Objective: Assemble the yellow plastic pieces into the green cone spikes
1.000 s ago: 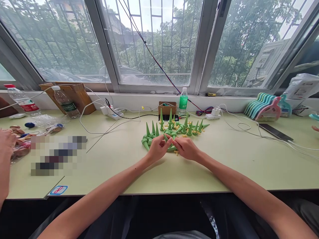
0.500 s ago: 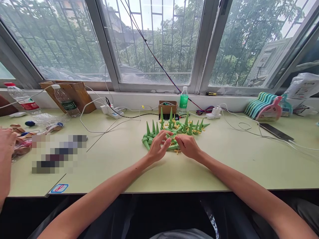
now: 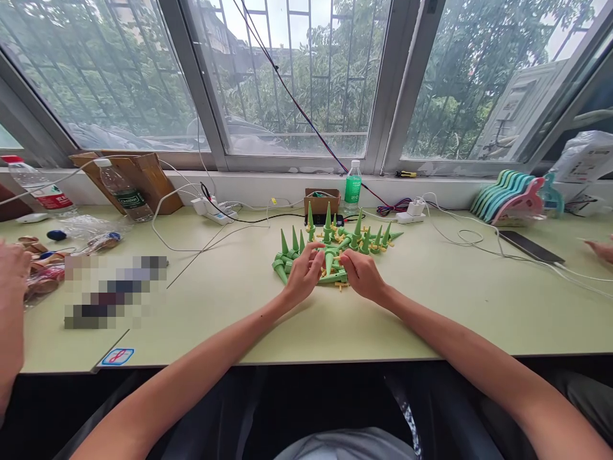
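Note:
Above the table's middle, my left hand is closed, its fingertips at the top of a green plastic watering spike that points downward. My right hand pinches from the other side, at a small yellow valve piece by the spike's upper part. My fingers partly cover both. Just behind and around my hands lies a group of similar green spikes, several standing point up and others on their sides, many with yellow valves. One yellow valve shows below the held spike.
At the back stand a small cardboard box and a green-labelled bottle. White cables and a power strip lie left; a phone and pastel hangers right. Another person's hand works among wooden pieces at far left.
The held spike has turned from lying mostly hidden between my hands to pointing down in view. My hands have drawn slightly apart. A person's hand has come in at the far right edge.

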The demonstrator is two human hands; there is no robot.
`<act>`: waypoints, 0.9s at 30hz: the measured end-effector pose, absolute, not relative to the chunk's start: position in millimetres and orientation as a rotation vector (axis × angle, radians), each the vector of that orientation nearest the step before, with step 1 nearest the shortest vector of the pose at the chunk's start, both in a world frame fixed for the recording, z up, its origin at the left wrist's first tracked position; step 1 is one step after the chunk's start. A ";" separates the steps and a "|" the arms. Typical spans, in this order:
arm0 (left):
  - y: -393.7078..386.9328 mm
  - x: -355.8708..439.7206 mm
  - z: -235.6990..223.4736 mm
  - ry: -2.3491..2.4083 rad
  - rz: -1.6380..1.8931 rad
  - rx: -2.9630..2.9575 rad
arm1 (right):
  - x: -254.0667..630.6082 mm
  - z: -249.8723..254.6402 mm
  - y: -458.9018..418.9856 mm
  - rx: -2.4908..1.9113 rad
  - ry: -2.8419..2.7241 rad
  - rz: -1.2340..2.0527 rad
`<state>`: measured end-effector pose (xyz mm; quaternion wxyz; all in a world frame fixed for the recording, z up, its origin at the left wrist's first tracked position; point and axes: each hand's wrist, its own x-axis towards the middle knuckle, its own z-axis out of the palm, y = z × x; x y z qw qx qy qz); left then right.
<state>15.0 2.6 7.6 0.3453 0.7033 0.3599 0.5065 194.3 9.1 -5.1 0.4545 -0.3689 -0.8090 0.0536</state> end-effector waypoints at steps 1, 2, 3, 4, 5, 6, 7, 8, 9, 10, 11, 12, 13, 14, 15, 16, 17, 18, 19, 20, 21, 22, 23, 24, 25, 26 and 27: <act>1.7 15.5 8.1 0.923 1.294 1.847 | 194.6 -5.0 9.1 -0.896 -2.000 0.145; 1.0 15.8 8.2 0.913 1.279 1.868 | 194.9 -5.0 9.2 -0.883 -2.001 0.156; 0.6 15.9 8.1 0.903 1.267 1.885 | 195.2 -5.0 9.5 -0.875 -1.999 0.164; 0.6 15.7 7.6 0.895 1.259 1.895 | 195.4 -5.0 9.9 -0.869 -1.995 0.168; 1.1 15.3 6.7 0.889 1.254 1.897 | 195.6 -5.1 10.3 -0.865 -1.992 0.171; 1.9 14.8 5.5 0.883 1.251 1.893 | 195.7 -5.1 10.8 -0.864 -1.993 0.174; 2.9 14.1 4.1 0.879 1.249 1.885 | 195.8 -5.1 11.3 -0.865 -1.994 0.175; 4.1 13.4 2.5 0.874 1.247 1.878 | 195.8 -5.1 11.7 -0.866 -1.994 0.177; 5.2 12.7 1.0 0.870 1.247 1.875 | 195.8 -5.2 12.2 -0.868 -1.996 0.180; 6.3 12.0 -0.5 0.873 1.249 1.878 | 195.7 -5.4 12.5 -0.871 -1.998 0.182; 7.3 11.4 -1.7 0.877 1.251 1.885 | 195.7 -5.6 12.9 -0.874 -2.000 0.183; 8.1 10.9 -2.7 0.883 1.254 1.893 | 195.7 -5.8 13.2 -0.876 -2.002 0.183; 8.7 10.6 -3.5 0.887 1.258 1.902 | 195.7 -6.1 13.5 -0.877 -2.004 0.182; 9.2 10.3 -4.0 0.889 1.264 1.909 | 195.7 -6.3 13.7 -0.879 -2.007 0.180; 9.6 10.1 -4.3 0.888 1.270 1.914 | 195.6 -6.4 13.9 -0.880 -2.010 0.177; 9.8 9.9 -4.5 0.886 1.275 1.918 | 195.6 -6.3 13.9 -0.880 -2.012 0.172; 10.0 9.8 -4.5 0.884 1.281 1.921 | 195.5 -6.1 13.8 -0.880 -2.016 0.167; 10.2 9.7 -4.5 0.883 1.287 1.924 | 195.4 -5.7 13.6 -0.880 -2.019 0.161; 10.2 9.6 -4.4 0.885 1.289 1.929 | 195.4 -5.3 13.2 -0.879 -2.023 0.155; 10.2 9.5 -4.3 0.889 1.290 1.935 | 195.4 -4.8 12.8 -0.878 -2.027 0.148; 10.0 9.4 -4.1 0.896 1.287 1.942 | 195.4 -4.3 12.4 -0.877 -2.033 0.141; 9.8 9.4 -3.8 0.904 1.283 1.950 | 195.5 -3.9 12.0 -0.878 -2.038 0.133; 9.5 9.3 -3.6 0.913 1.280 1.960 | 195.7 -3.7 11.7 -0.879 -2.044 0.126; 9.2 9.4 -3.3 0.919 1.279 1.973 | 195.8 -3.6 11.4 -0.880 -2.050 0.118; 8.8 9.4 -2.9 0.921 1.282 1.992 | 195.9 -3.7 11.3 -0.882 -2.054 0.110; 8.3 9.5 -2.5 0.917 1.287 2.015 | 195.9 -3.8 11.2 -0.883 -2.057 0.105; 7.8 9.7 -2.0 0.908 1.292 2.045 | 195.7 -4.1 11.2 -0.884 -2.059 0.101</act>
